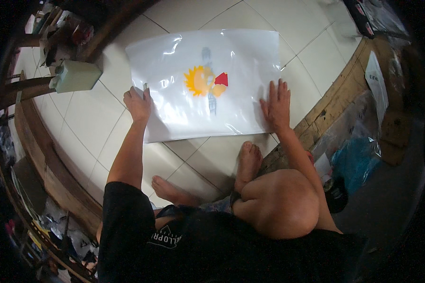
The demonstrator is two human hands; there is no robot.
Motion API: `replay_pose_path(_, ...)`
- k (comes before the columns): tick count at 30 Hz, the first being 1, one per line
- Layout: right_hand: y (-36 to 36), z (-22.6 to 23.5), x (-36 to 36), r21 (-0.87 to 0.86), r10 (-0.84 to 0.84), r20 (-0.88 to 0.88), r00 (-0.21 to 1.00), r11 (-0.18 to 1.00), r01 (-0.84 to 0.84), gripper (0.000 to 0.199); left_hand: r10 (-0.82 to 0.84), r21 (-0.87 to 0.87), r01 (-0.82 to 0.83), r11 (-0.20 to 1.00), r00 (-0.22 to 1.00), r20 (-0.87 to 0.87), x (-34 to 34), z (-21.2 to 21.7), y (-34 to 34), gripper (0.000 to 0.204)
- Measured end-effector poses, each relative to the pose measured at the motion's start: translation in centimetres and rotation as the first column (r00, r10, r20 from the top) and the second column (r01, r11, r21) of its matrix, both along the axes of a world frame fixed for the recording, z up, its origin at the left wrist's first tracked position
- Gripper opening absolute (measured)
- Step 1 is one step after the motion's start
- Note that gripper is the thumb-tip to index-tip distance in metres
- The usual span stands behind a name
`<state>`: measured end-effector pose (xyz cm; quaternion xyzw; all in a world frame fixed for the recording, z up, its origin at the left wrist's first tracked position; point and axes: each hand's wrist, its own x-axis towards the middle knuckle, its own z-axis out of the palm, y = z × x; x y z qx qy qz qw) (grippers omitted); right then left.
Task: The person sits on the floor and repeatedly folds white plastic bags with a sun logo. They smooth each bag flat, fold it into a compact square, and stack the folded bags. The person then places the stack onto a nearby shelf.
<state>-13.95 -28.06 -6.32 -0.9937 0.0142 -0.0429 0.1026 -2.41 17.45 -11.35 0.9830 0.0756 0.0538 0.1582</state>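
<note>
A glossy white plastic sheet (174,118), perhaps a flat bag, lies spread on the tiled floor in front of me. Near its middle is a print (205,81) of a yellow spiky shape, orange patches and a red patch, with faint dark marks showing beneath. My left hand (138,104) pinches the sheet's left edge between thumb and curled fingers. At the right edge, my right hand (277,106) rests with its fingers stretched out, the fingertips beside the sheet's border and the thumb over the plastic.
A pale green jerrycan (78,76) stands on the floor at the left. Wooden beams (311,118) run along the right, with clear and blue plastic (354,160) beyond. My bare feet (248,162) are just below the sheet. Cluttered wooden furniture (52,165) lines the left.
</note>
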Motion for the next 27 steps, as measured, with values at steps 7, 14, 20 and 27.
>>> replay_pose_path(7, 1.2, -1.2, -2.8, -0.03, 0.102, -0.151, 0.983, 0.994, -0.108, 0.077, 0.019, 0.005, -0.019, 1.0, 0.997, 0.08, -0.5, -0.8, -0.9, 0.059)
replay_pose_path(14, 1.5, -1.1, -2.5, -0.069, 0.066, -0.26, 0.963, 0.994, -0.087, 0.08, 0.033, -0.071, -0.029, 0.997, 0.998, 0.056, -0.7, -0.3, -1.0, 0.062)
replay_pose_path(20, 1.4, -1.8, -2.4, -0.059, 0.063, -0.185, 0.981, 0.995, -0.075, 0.082, 0.181, -0.368, -0.09, 0.925, 0.958, 0.222, 0.0, 1.8, -5.1, 0.063)
replay_pose_path(27, 0.4, -4.3, -2.7, -0.4, 0.045, -0.263, 0.964, 0.904, -0.152, 0.08, -0.755, -0.396, 0.702, 0.592, 0.654, 0.032, -9.8, 4.3, -31.1, 0.078)
